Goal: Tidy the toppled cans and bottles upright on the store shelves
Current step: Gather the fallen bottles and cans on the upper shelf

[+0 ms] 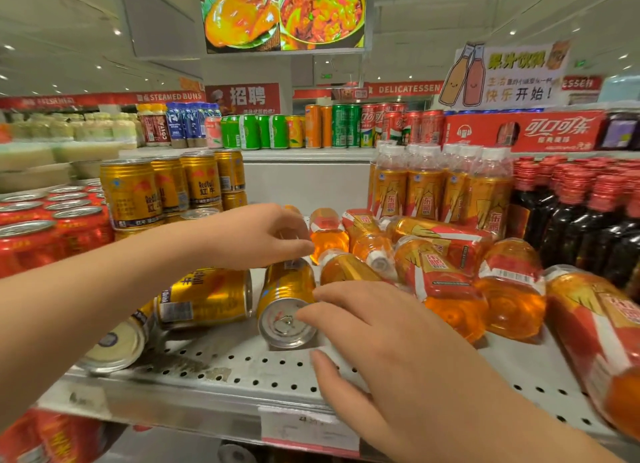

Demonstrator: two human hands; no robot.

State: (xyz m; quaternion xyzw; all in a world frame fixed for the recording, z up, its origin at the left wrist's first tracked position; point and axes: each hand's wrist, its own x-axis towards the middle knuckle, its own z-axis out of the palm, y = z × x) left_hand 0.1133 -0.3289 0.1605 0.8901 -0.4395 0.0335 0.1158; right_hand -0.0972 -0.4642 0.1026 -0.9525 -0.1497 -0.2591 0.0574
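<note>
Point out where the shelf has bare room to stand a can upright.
Bare perforated shelf runs along the front edge, before the toppled gold cans and left of the right hand. A smaller patch shows front right, between that forearm and the fallen orange bottles. Mid-shelf is crowded with lying cans and bottles.

The shelf (242,365) front lies bare. Left, toppled cans (204,298) block the way; right, toppled bottles (446,282); behind, a gap shows between standing cans (166,185) and standing bottles (440,185).
</note>
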